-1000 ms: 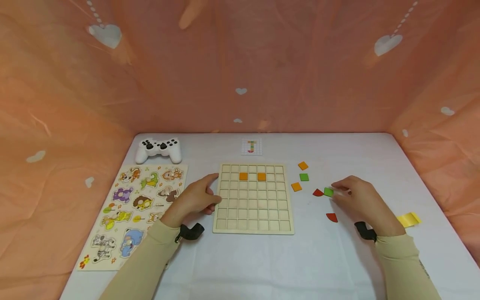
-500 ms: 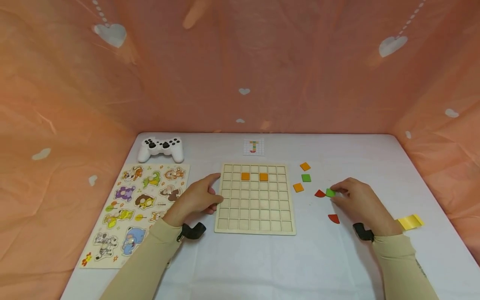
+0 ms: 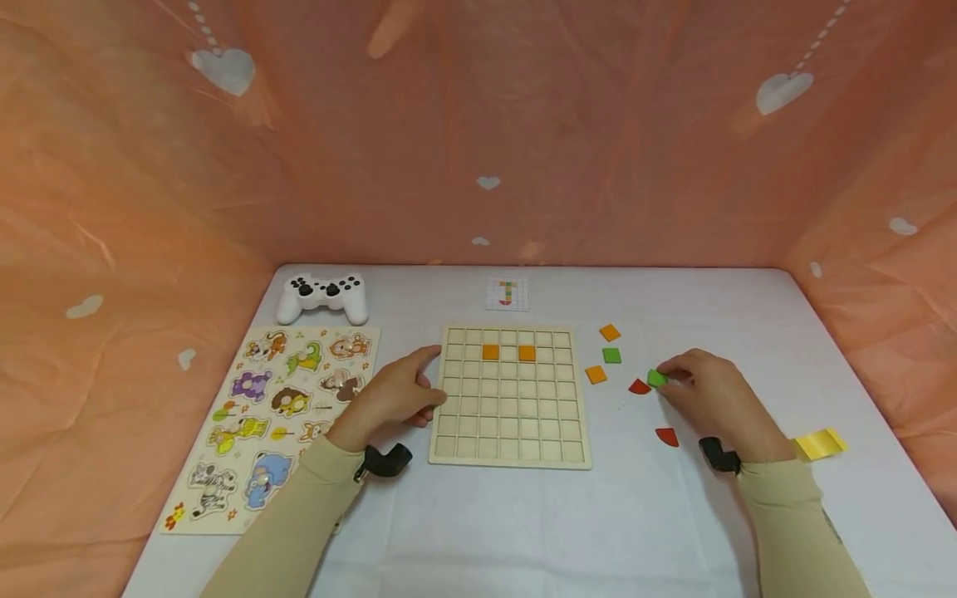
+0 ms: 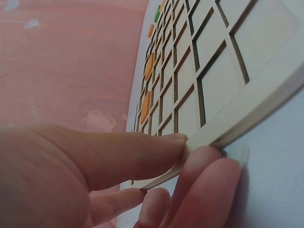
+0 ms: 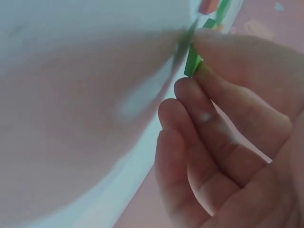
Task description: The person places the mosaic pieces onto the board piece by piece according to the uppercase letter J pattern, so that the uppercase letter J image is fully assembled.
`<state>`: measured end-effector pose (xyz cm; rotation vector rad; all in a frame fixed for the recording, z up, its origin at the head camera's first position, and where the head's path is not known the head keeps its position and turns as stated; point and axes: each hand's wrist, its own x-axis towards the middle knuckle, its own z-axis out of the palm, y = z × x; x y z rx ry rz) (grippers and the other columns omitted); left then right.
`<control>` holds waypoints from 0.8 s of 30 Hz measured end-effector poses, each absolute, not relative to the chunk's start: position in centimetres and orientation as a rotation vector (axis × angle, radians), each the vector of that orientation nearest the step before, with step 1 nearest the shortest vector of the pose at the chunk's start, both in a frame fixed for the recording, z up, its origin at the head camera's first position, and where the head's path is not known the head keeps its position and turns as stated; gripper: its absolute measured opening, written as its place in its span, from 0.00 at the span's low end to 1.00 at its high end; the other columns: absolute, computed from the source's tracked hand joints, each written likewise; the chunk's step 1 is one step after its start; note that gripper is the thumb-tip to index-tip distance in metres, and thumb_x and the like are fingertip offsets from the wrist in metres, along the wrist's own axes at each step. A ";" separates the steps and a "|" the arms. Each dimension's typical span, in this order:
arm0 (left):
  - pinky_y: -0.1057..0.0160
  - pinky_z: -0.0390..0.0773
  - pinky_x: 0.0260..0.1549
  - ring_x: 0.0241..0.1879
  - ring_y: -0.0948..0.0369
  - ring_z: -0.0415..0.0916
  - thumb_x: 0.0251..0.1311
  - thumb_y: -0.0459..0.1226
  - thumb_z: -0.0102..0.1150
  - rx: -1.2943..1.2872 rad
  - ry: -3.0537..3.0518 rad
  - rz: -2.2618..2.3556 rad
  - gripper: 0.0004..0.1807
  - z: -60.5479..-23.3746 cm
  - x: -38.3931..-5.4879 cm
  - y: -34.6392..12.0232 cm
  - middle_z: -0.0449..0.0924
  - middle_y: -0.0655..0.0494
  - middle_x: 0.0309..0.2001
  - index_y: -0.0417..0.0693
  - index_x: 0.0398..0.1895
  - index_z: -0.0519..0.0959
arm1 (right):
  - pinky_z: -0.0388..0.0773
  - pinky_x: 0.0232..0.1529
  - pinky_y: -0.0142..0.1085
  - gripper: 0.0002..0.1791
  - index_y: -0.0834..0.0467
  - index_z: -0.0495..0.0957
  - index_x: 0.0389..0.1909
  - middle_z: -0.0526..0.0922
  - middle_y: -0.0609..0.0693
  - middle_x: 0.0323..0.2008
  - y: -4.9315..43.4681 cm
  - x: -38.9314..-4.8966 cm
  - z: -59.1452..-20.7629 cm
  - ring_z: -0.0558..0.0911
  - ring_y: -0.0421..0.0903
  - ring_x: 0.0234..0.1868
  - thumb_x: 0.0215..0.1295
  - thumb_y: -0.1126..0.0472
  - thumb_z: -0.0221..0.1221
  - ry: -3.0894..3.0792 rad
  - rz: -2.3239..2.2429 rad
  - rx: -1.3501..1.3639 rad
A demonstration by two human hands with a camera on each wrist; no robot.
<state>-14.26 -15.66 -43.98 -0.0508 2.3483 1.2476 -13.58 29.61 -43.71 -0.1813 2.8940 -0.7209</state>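
Observation:
My right hand (image 3: 706, 394) pinches a small green square tile (image 3: 656, 379) between thumb and index finger, and the tile tilts up in the right wrist view. Just left of it lies a red quarter-circle tile (image 3: 639, 387). A second red quarter-circle tile (image 3: 667, 437) is nearer the front. At the left edge of the wooden grid board (image 3: 511, 458), my left hand (image 3: 392, 394) holds the frame, thumb on the rim and other fingers against the side in the left wrist view. Two orange square tiles, a left one (image 3: 490, 353) and a right one (image 3: 527, 354), sit in the board's second row.
Right of the board lie two loose orange tiles (image 3: 596, 374) and another green tile (image 3: 611, 355). A pattern card (image 3: 492, 295) stands behind the board. A white game controller (image 3: 322, 297) and an animal puzzle (image 3: 299, 386) are at left. Yellow tape (image 3: 821, 443) lies beside the right forearm.
The green tile has tilted up between my right fingers and shifted slightly away from the red tile beside it. My left hand stays at the board's edge. The head view has shifted slightly.

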 end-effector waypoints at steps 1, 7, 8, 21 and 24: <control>0.64 0.88 0.29 0.27 0.60 0.83 0.67 0.31 0.68 -0.051 2.347 1.249 0.46 -44.0 -14.3 -15.7 0.79 0.47 0.37 0.52 0.86 0.59 | 0.84 0.55 0.58 0.16 0.63 0.87 0.56 0.86 0.63 0.56 29.4 -13.8 -43.6 0.83 0.60 0.53 0.72 0.61 0.67 2.896 -0.721 -0.185; 0.64 0.88 0.29 0.27 0.59 0.83 0.67 0.32 0.68 -0.048 2.353 1.245 0.46 -44.1 -14.3 -15.7 0.80 0.47 0.37 0.53 0.86 0.59 | 0.84 0.56 0.54 0.16 0.61 0.88 0.56 0.86 0.59 0.55 27.0 -15.3 -42.9 0.84 0.55 0.53 0.74 0.57 0.66 2.857 -0.755 -0.188; 0.64 0.88 0.28 0.27 0.59 0.83 0.67 0.32 0.68 -0.046 2.354 1.244 0.46 -44.1 -14.3 -15.7 0.80 0.47 0.36 0.53 0.86 0.59 | 0.84 0.55 0.51 0.17 0.61 0.87 0.56 0.86 0.58 0.55 26.4 -15.6 -42.8 0.85 0.53 0.50 0.74 0.57 0.67 2.847 -0.765 -0.190; 0.64 0.87 0.28 0.26 0.59 0.83 0.68 0.32 0.69 -0.061 2.362 1.237 0.46 -44.1 -14.4 -15.7 0.80 0.47 0.36 0.55 0.86 0.60 | 0.86 0.52 0.49 0.16 0.60 0.88 0.56 0.86 0.55 0.54 18.1 -19.1 -42.7 0.85 0.53 0.49 0.74 0.57 0.68 2.812 -0.866 -0.375; 0.65 0.87 0.27 0.26 0.59 0.82 0.68 0.32 0.68 -0.060 2.358 1.239 0.46 -44.2 -14.4 -15.7 0.80 0.47 0.36 0.55 0.86 0.60 | 0.86 0.54 0.48 0.15 0.59 0.89 0.55 0.87 0.54 0.53 16.3 -19.5 -42.9 0.85 0.52 0.50 0.73 0.56 0.69 2.798 -0.874 -0.424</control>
